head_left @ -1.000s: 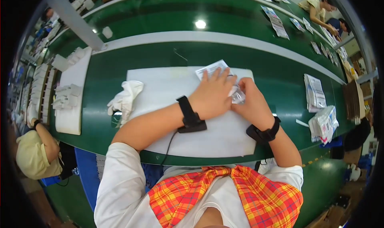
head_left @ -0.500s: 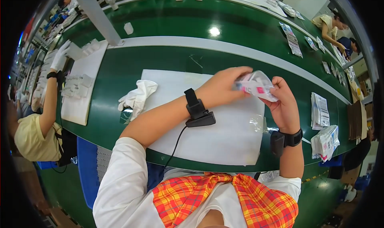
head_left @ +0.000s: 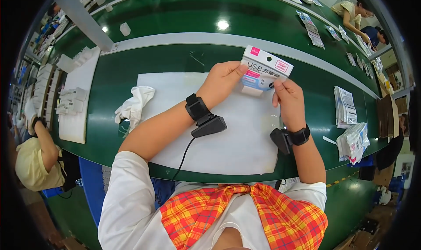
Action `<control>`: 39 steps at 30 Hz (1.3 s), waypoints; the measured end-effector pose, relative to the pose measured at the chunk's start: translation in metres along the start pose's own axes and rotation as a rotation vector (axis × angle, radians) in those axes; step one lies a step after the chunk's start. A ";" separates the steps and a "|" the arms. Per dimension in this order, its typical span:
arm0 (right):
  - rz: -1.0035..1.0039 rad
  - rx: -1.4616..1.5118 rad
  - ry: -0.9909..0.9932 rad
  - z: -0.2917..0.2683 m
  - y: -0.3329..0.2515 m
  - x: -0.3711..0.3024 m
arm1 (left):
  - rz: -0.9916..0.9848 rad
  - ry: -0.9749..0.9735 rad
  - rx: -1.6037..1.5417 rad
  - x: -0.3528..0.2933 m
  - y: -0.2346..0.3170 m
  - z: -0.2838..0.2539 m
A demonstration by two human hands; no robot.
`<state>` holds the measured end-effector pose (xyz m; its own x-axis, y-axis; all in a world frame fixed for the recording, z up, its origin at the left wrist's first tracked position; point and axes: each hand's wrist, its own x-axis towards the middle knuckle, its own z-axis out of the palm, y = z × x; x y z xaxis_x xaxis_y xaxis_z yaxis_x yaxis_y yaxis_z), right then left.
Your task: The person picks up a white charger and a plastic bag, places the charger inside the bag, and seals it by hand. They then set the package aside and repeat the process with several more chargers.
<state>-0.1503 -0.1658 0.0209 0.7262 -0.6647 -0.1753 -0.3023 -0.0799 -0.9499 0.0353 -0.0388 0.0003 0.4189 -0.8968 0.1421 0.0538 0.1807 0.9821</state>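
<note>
My left hand (head_left: 223, 81) pinches the left edge of a printed plastic packet (head_left: 262, 72) above the far part of a white work mat (head_left: 215, 140). The packet is white with pink and blue print and has a round hang hole near its top. A white blocky item (head_left: 252, 91) shows at its lower end. On the packet's right edge, my right hand (head_left: 290, 99) grips with thumb and fingers. The printed front is turned up toward me, slightly tilted.
A crumpled white glove (head_left: 135, 104) lies at the mat's left edge. Stacked packets (head_left: 353, 140) sit at the right of the green table (head_left: 324, 96). White boxy parts (head_left: 71, 101) stand on a board at the left, near a co-worker (head_left: 39, 162). A metal post (head_left: 83, 20) rises far left.
The packet has turned from a crumpled, angled pose to its printed front facing me. My hands have shifted slightly left, and the co-worker's gloved hand at the left has dropped lower.
</note>
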 end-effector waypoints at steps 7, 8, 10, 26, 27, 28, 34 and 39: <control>-0.825 -0.936 -0.244 -0.044 0.024 -0.006 | 0.274 -0.345 0.744 -0.002 -0.003 -0.013; -0.816 -0.937 -0.258 -0.039 0.014 -0.018 | 0.367 -0.446 0.868 -0.005 -0.006 -0.016; -0.845 -1.107 -0.201 -0.010 -0.024 -0.054 | 0.442 -0.530 0.989 -0.012 -0.010 -0.016; -0.532 -0.779 -0.221 0.039 0.002 -0.034 | 0.381 -0.507 1.051 -0.019 -0.004 0.002; -0.583 -0.785 -0.208 0.040 0.003 -0.033 | 0.380 -0.510 1.066 -0.017 -0.005 0.001; -0.580 -0.784 -0.200 0.038 0.003 -0.033 | 0.381 -0.514 1.080 -0.016 -0.005 0.000; -0.579 -0.768 -0.385 -0.023 -0.010 -0.075 | 0.331 -0.538 1.043 -0.019 0.000 -0.004; -0.181 -0.244 0.565 -0.167 0.077 -0.231 | 0.367 -0.589 1.002 -0.019 0.012 -0.011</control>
<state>-0.4445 -0.1426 0.0319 0.3617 -0.9086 0.2091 -0.3858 -0.3500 -0.8536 0.0383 -0.0155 0.0076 -0.2273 -0.9509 0.2102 -0.8139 0.3040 0.4952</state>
